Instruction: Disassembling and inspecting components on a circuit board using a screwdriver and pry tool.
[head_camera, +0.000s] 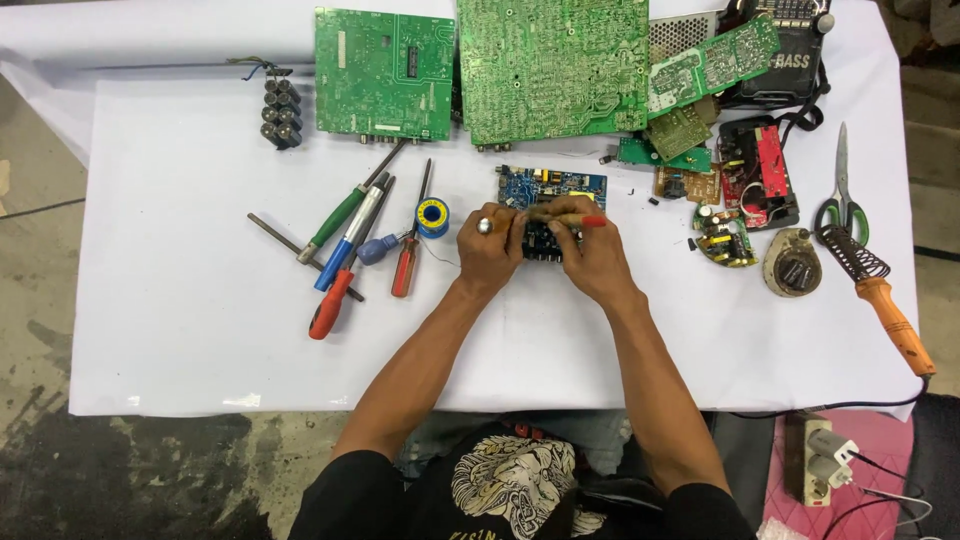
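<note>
Blue rectangular circuit board (552, 190) on white bench (200, 330): left hand (489, 250) clamped on its edge, right hand (590, 255) pinching red-tipped tool (580, 220); steady board firmly, judging by contact.

no packages, labels, signs, screens

Overhead view: left hand (488, 248) and right hand (592, 252) grip a blue circuit board (550, 187) at the centre of the white bench (180, 330); the right hand holds a red-tipped tool (585, 220). Screwdrivers (350, 240) lie left, green boards (550, 65) far, a soldering iron (885, 300) right.
</note>
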